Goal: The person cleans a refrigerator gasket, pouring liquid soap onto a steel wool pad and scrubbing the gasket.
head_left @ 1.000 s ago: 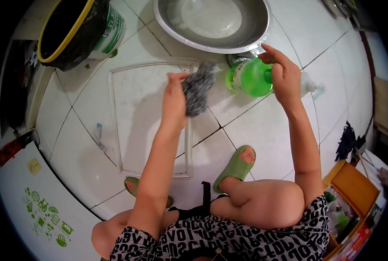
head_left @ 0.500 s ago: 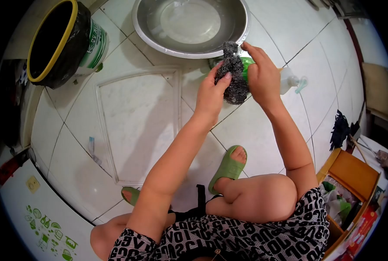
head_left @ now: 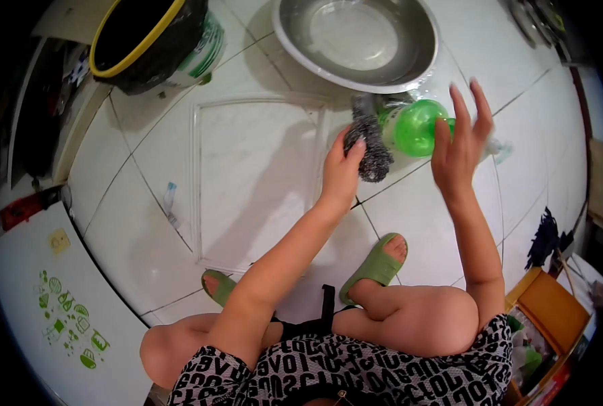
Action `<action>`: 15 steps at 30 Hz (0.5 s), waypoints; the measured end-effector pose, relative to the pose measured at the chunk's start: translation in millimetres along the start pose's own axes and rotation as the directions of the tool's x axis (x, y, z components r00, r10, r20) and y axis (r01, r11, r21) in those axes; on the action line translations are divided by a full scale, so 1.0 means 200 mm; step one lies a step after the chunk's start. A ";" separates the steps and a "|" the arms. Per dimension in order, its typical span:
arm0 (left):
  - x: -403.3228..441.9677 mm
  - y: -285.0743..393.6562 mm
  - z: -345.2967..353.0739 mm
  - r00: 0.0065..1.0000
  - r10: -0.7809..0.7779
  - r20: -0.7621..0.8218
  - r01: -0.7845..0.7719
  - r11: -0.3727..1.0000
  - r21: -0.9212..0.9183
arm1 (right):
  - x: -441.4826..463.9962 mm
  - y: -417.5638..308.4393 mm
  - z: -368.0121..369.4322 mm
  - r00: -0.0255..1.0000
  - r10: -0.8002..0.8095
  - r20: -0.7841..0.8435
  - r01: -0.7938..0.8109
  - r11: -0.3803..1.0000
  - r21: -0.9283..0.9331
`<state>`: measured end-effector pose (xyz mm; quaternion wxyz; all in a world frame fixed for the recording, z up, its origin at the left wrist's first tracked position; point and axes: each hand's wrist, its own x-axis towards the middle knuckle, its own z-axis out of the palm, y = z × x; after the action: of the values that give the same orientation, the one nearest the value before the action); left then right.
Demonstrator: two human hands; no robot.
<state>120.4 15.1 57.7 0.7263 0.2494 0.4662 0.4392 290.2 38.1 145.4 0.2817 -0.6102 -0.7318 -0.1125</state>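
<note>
My left hand is closed round a dark grey mesh scrubber, held above the floor just right of a white rectangular panel. To its right stands a green bottle. My right hand is beside the bottle's cap end, its fingers spread and slightly blurred, and nothing shows between them. Behind the bottle is a metal basin with water in it.
A bin with a yellow rim and black liner is at the upper left. A small clear wrapper lies left of the panel. An orange-brown box holding bags stands at the lower right. Green slippers are below.
The scrubber in my left hand went right, towards the bottle. My right hand came near it, then moved away to the right with its fingers spreading. The camera view has also shifted.
</note>
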 end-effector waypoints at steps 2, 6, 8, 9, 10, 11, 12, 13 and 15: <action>-0.06 -0.08 -0.09 0.984 -0.053 -0.171 0.021 0.982 -0.189 | -0.21 -0.09 -0.04 0.988 -0.152 0.043 0.149 0.987 0.061; -0.19 -0.18 -0.19 0.991 -0.068 -0.113 0.040 0.971 -0.234 | -0.38 -0.29 0.13 0.751 0.115 0.651 -0.587 0.568 0.577; -0.25 -0.19 -0.15 0.990 -0.123 -0.064 0.106 0.969 -0.223 | -0.43 -0.25 0.24 0.302 -0.016 0.953 -0.953 0.019 0.302; -0.27 -0.21 -0.14 0.992 -0.033 -0.123 0.028 0.999 -0.043 | -0.39 -0.31 0.23 0.246 -0.081 0.966 -0.967 -0.091 0.239; -0.28 -0.23 -0.14 0.984 0.065 -0.163 -0.041 0.989 0.143 | -0.38 -0.32 0.23 0.242 -0.090 0.966 -0.968 -0.089 0.234; -0.26 -0.27 -0.21 0.996 0.009 -0.090 0.015 0.963 0.269 | -0.38 -0.32 0.24 0.218 -0.077 0.973 -0.974 -0.081 0.212; -0.26 -0.12 -0.22 0.995 -0.048 -0.083 0.084 0.857 0.508 | -0.37 -0.33 0.26 0.195 -0.073 0.978 -0.979 -0.073 0.190; -0.23 -0.10 -0.28 0.999 0.046 -0.017 -0.023 0.738 0.674 | -0.36 -0.33 0.29 0.210 -0.017 0.978 -0.972 -0.109 0.207; -0.13 0.01 -0.41 0.994 0.087 0.070 -0.105 0.522 0.847 | -0.31 -0.36 0.30 0.186 0.032 0.982 -0.977 -0.102 0.188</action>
<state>40.9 -10.6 35.0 0.4924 0.6003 0.5995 0.1941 210.9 0.6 75.4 0.2401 -0.5599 -0.2703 0.7456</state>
